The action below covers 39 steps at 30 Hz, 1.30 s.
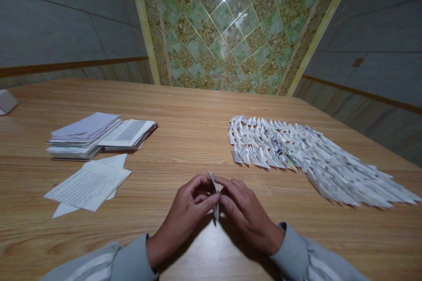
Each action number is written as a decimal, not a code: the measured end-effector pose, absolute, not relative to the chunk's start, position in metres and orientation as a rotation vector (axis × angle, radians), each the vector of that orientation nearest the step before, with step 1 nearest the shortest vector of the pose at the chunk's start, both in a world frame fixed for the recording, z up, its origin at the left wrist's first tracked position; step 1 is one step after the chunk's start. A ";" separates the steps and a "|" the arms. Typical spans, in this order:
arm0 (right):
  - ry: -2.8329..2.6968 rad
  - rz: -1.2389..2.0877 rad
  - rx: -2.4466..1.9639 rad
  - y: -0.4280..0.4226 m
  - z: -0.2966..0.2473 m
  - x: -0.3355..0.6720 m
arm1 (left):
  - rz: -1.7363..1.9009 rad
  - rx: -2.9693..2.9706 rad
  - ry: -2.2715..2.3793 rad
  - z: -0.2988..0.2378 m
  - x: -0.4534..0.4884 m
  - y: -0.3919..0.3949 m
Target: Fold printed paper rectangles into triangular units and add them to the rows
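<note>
Between my two hands, near the front of the wooden table, a small folded piece of paper stands on edge, seen almost edge-on. My left hand pinches it from the left with thumb and fingers. From the right, my right hand presses its thumb and fingertips against the same paper. The fingers hide much of the fold, so its full shape does not show. Off to the right lie rows of small pointed folded paper pieces, packed closely together.
Two loose printed sheets overlap on the left of the table. Behind them are stacks of cut paper and printed sheets. A white object sits at the far left edge. A tiled wall rises beyond the table.
</note>
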State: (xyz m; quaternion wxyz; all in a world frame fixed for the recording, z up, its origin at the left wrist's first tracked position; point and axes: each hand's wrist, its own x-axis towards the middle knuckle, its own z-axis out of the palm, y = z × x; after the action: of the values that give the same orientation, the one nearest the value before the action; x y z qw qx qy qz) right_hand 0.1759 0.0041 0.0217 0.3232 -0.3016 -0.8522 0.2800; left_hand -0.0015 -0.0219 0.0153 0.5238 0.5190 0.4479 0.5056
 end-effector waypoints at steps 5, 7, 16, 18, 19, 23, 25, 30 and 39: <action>-2.093 0.813 -0.895 0.005 0.019 0.176 | 1.202 1.240 1.010 0.015 0.001 -0.024; -2.049 0.854 -0.903 0.006 0.019 0.175 | 1.194 1.233 1.012 0.014 0.001 -0.024; -2.064 0.590 -0.996 0.006 0.019 0.175 | 1.204 1.204 1.024 0.015 0.000 -0.023; -2.095 0.483 -1.029 0.005 0.018 0.175 | 1.219 1.210 1.051 0.014 0.000 -0.024; -2.106 0.461 -1.049 0.004 0.018 0.174 | 1.226 1.217 1.069 0.014 0.000 -0.024; -2.142 0.462 -1.086 0.002 0.014 0.169 | 1.259 1.290 1.169 0.010 0.000 -0.026; -2.153 0.450 -1.071 0.001 0.012 0.165 | 1.280 1.344 1.207 0.009 0.002 -0.027; -2.169 0.431 -1.052 -0.003 0.010 0.159 | 1.244 1.504 1.262 0.005 0.007 -0.028; -2.206 0.378 -1.040 -0.002 0.007 0.162 | 1.285 1.336 1.204 0.005 0.002 -0.027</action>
State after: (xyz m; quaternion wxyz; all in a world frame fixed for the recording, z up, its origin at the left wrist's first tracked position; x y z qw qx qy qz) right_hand 0.1617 -0.0019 0.0072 0.3304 -0.3979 -0.8436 0.1447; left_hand 0.0020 -0.0273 0.0048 0.4489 0.5399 0.4869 0.5196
